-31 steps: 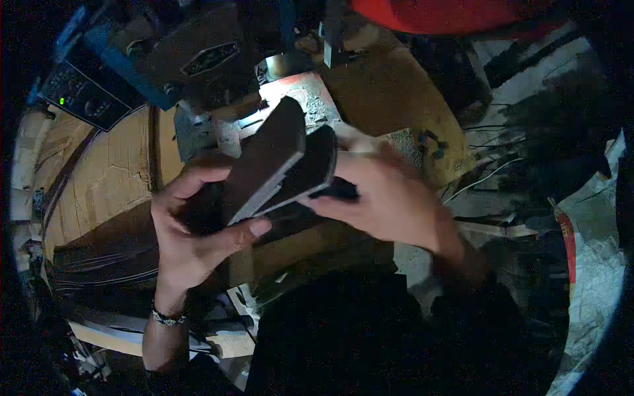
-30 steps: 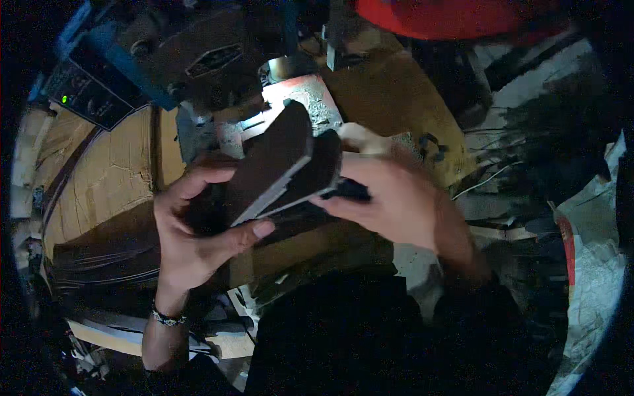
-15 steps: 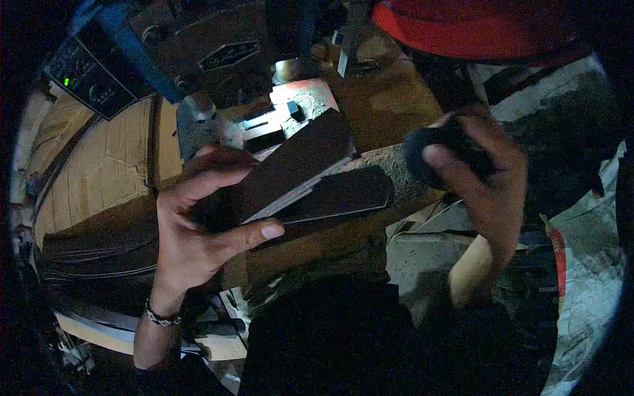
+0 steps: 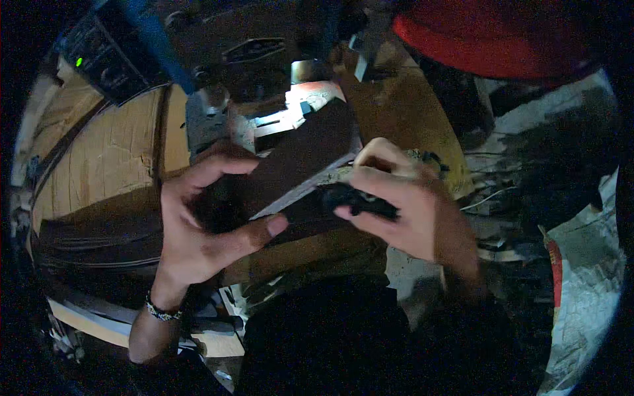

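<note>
My left hand [image 4: 198,224] grips a dark brown flat piece [image 4: 297,158], a long slab with a pale edge, tilted up to the right over the bench. A second dark strip [image 4: 307,211] lies under it, pinned by my left thumb. My right hand [image 4: 403,204] is closed around a small black object [image 4: 360,198] and presses it against the lower strip's right end. A beaded band circles my left wrist.
A wooden bench top [image 4: 105,158] spreads to the left. A metal machine head with a lit plate [image 4: 290,112] stands behind the piece. A dark control box with a green light [image 4: 99,63] sits at the upper left. A red object [image 4: 502,39] is at the upper right; crumpled paper [image 4: 581,277] lies right.
My right hand had lifted away to the right with the black object. It has now come back to the lower strip. My left hand keeps holding the dark piece.
</note>
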`<state>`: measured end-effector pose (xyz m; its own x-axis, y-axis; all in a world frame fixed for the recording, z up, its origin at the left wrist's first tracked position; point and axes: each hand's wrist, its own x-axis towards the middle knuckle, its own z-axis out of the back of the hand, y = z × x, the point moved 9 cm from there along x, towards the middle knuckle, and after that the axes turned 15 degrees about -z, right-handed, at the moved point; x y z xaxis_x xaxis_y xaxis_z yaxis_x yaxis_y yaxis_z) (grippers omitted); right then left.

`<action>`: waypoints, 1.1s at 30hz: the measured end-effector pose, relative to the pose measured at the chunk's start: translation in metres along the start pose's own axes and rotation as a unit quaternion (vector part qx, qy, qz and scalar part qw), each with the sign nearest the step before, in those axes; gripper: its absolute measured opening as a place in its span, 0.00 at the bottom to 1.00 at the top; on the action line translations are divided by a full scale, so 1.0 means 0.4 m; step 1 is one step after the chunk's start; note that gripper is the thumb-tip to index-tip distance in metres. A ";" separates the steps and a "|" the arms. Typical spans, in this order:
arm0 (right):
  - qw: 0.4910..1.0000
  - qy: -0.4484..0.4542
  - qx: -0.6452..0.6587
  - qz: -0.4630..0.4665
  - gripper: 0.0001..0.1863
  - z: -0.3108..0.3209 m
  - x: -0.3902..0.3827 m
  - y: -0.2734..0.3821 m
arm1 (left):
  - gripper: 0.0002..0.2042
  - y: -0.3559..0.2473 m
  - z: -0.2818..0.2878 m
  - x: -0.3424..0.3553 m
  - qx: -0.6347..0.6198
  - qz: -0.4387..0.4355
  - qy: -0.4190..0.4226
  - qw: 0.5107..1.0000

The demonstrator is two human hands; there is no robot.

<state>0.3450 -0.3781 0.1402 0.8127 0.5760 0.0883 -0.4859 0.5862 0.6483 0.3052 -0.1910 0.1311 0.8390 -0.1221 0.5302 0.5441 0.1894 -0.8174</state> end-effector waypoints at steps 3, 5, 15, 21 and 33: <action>0.997 0.049 -0.045 -0.042 0.13 0.017 0.019 0.016 | 0.23 -0.003 0.002 0.009 0.008 -0.032 0.010 0.999; 0.999 -0.030 0.012 0.011 0.13 0.035 0.021 0.074 | 0.23 -0.006 0.001 0.004 -0.008 -0.030 -0.001 1.000; 0.998 0.029 -0.055 -0.027 0.18 -0.003 0.016 0.034 | 0.22 -0.011 -0.011 0.011 -0.007 -0.042 0.018 0.999; 0.983 0.055 -0.137 -0.114 0.12 0.070 -0.008 -0.018 | 0.23 -0.028 -0.012 0.011 0.049 -0.070 0.045 0.995; 0.997 -0.051 0.047 0.042 0.16 -0.008 0.067 0.116 | 0.27 0.055 0.056 -0.062 -0.104 0.109 -0.143 0.978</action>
<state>0.3432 -0.3336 0.1700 0.8015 0.5568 0.2181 -0.5248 0.4802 0.7029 0.2962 -0.1622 0.1049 0.9166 0.1827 0.3555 0.3657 -0.0245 -0.9304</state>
